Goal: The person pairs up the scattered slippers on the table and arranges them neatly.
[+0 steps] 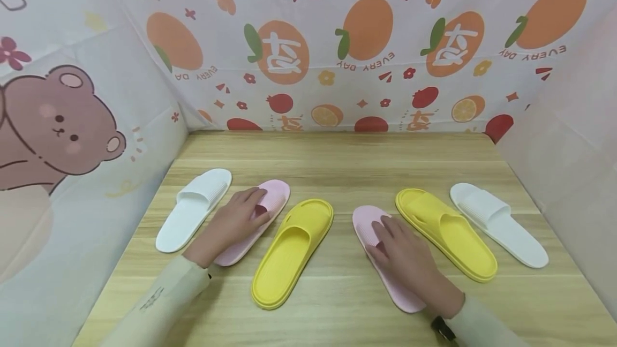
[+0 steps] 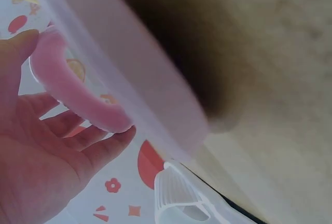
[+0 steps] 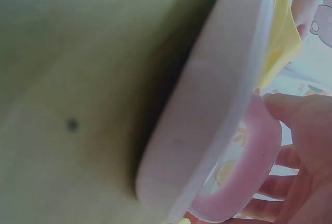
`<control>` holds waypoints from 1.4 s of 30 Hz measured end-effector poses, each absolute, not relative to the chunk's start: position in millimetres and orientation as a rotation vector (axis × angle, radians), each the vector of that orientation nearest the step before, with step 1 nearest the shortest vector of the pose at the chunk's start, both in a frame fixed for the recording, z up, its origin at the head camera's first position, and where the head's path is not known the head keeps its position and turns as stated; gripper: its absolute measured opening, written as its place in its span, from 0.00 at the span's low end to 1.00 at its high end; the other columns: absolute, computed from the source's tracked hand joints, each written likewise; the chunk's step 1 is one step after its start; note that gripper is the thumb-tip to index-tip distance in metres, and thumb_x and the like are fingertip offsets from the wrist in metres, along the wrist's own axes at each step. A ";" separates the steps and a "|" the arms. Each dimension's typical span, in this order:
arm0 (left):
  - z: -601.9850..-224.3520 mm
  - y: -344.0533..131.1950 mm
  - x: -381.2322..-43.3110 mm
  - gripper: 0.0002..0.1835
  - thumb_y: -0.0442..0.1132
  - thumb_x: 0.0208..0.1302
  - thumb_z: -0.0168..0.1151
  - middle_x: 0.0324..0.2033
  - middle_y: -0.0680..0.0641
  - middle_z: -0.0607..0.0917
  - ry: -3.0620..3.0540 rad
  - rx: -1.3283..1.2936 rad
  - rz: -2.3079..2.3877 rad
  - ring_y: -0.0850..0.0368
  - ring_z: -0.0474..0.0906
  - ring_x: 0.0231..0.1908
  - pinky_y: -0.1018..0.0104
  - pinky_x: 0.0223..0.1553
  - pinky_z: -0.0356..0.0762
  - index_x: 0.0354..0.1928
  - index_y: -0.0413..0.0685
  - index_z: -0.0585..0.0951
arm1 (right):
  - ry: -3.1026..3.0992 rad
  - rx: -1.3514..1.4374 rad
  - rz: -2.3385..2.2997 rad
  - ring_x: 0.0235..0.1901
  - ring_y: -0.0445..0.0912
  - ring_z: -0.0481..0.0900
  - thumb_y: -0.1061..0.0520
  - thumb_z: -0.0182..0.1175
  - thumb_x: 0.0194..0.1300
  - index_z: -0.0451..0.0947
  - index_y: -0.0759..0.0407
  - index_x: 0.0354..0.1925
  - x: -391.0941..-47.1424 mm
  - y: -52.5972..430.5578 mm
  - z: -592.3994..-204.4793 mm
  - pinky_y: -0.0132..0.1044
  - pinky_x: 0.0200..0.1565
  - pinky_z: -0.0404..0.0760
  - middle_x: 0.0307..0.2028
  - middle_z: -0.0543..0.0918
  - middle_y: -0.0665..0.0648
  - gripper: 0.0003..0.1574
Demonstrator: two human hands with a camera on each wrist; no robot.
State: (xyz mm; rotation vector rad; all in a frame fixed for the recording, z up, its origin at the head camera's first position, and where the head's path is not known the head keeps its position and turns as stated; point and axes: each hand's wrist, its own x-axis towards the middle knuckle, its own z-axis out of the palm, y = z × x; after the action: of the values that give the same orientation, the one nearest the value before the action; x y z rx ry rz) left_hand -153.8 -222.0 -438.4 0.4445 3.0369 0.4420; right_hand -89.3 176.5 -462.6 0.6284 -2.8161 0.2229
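My left hand [image 1: 235,219] grips the left pink slipper [image 1: 278,193] across its ribbed strap. In the left wrist view the thumb sits at one side of the pink strap [image 2: 78,86] and the fingers spread over the other. On the right, my right hand [image 1: 406,250] holds the other pink slipper [image 1: 365,221] the same way, with thumb and fingers around its strap [image 3: 262,146]. Both pink slippers lie toe-away and angled, their soles low over the tabletop. Each hand covers much of its strap and footbed.
Left of the left hand lies a white slipper [image 1: 180,221]; a yellow slipper [image 1: 289,261] is to its right. Beyond the right hand are another yellow slipper [image 1: 463,240] and a white slipper [image 1: 516,237]. Printed cloth [image 1: 318,79] rises behind the wooden table [image 1: 337,154] and along both sides.
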 end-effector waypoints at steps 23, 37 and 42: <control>-429.8 -206.2 -171.7 0.32 0.50 0.72 0.56 0.66 0.27 0.72 3.008 0.580 0.475 0.26 0.69 0.64 0.37 0.67 0.66 0.69 0.36 0.70 | -2.809 0.586 0.279 0.55 0.54 0.77 0.40 0.61 0.69 0.75 0.56 0.59 -118.2 166.7 -463.1 0.51 0.36 0.83 0.54 0.78 0.60 0.29; -427.8 -194.8 -188.0 0.32 0.51 0.73 0.56 0.65 0.27 0.72 2.966 0.455 0.533 0.26 0.69 0.64 0.33 0.64 0.67 0.70 0.36 0.70 | -2.855 0.523 0.291 0.54 0.55 0.79 0.38 0.62 0.68 0.78 0.52 0.51 -146.1 149.1 -462.7 0.52 0.29 0.80 0.50 0.80 0.57 0.23; -424.8 -181.7 -202.8 0.28 0.50 0.71 0.58 0.55 0.32 0.81 3.006 0.530 0.458 0.28 0.77 0.54 0.36 0.57 0.74 0.63 0.36 0.75 | -2.881 0.491 0.289 0.52 0.54 0.79 0.38 0.60 0.69 0.76 0.52 0.53 -153.9 152.1 -460.0 0.49 0.26 0.77 0.49 0.79 0.57 0.24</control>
State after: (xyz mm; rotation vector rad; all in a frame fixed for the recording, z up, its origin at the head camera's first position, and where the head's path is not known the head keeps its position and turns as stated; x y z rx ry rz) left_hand -202.8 -181.7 -424.8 0.5299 3.0056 0.4578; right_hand -153.9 152.1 -460.0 0.4915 -2.8813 0.2893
